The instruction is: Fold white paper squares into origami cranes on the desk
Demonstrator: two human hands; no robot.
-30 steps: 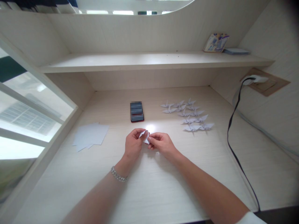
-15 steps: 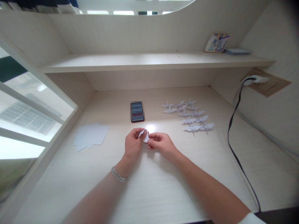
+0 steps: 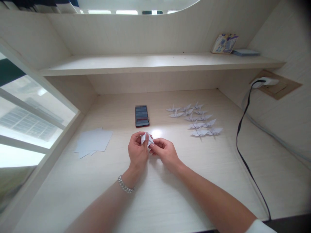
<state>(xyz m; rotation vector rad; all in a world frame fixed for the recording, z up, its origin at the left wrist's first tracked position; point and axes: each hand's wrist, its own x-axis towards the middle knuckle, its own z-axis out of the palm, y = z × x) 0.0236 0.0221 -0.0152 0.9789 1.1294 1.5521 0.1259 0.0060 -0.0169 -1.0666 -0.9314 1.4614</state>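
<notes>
Both hands meet over the middle of the pale wooden desk [image 3: 155,194]. My left hand [image 3: 137,152], with a bead bracelet on its wrist, pinches a small folded piece of white paper [image 3: 145,138] between thumb and fingers. My right hand [image 3: 163,151] pinches the same folded paper from its right side. The fold stands just above the desk, partly hidden by my fingertips. Several finished white paper cranes [image 3: 196,119] lie in rows to the right and farther back.
A phone [image 3: 142,116] lies flat just beyond my hands. Loose white paper sheets [image 3: 93,141] lie at the left. A black cable [image 3: 243,129] runs from a wall socket [image 3: 267,82] down the right side. On the shelf sit a small packet [image 3: 224,43] and a paper stack.
Both hands have shifted slightly left and nearer to me with the folded paper, which is turned more upright between the fingers.
</notes>
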